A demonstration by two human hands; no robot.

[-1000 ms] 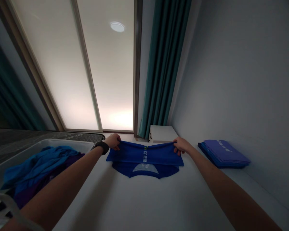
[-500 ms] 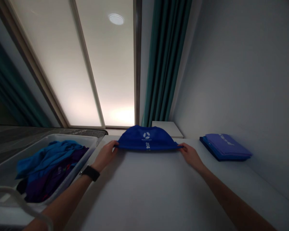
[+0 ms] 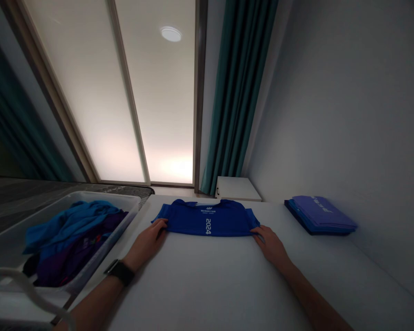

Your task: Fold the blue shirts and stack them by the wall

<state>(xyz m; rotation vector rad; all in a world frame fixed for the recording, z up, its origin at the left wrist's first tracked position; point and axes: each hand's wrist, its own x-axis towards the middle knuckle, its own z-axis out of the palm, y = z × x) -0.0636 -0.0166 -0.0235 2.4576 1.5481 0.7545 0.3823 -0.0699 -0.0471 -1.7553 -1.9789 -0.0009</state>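
Observation:
A blue T-shirt [image 3: 189, 221], folded into a wide band, lies near the far edge of the white table [image 3: 200, 285]. White print with "2024" runs down its middle, and its neckline and sleeves point away from me. My left hand [image 3: 152, 239], with a dark watch [image 3: 120, 271] on the wrist, pinches the near left corner of the shirt. At the near right corner, the fingers of my right hand [image 3: 267, 241] are closed on the fabric edge. Both thumbs are partly hidden.
On the left stands a translucent plastic bin [image 3: 131, 207] of crumpled blue and purple clothes [image 3: 72, 225]. A stack of folded shirts [image 3: 326, 214] sits at the right by the wall. A white cabinet [image 3: 239, 188] stands beyond the table; a pale cable-like curve [image 3: 31, 289] crosses the lower left.
The shirt was raised and bowed between my hands; now it lies flat on the table, nearer to me, its sleeves and full print showing. Both hands have come down with it.

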